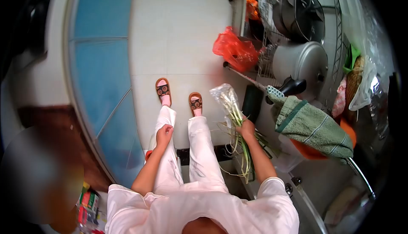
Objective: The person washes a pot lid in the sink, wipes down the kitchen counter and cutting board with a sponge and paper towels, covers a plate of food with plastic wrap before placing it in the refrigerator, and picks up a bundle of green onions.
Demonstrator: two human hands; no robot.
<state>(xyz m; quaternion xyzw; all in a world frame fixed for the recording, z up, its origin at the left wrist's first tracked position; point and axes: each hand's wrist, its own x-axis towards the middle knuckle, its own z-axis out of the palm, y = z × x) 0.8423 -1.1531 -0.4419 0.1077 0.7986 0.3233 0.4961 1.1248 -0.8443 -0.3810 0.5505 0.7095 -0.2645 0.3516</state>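
My right hand (pixel 246 128) is wrapped round a bunch of spring onions (pixel 236 117) at my right side. Their pale root ends point away from me, with a clear plastic bag (pixel 222 92) over them. Long green leaves hang back toward my body, some thin and drooping. My left hand (pixel 164 135) is over my left thigh, its fingers curled in. Nothing shows in it.
A wire rack on the right holds a silver pot (pixel 299 66) and a dark appliance (pixel 299 12). A red plastic bag (pixel 235 49) hangs at its side. Closer, a green towel (pixel 312 127) drapes over a rail. Blue cabinet doors (pixel 102 72) line the left.
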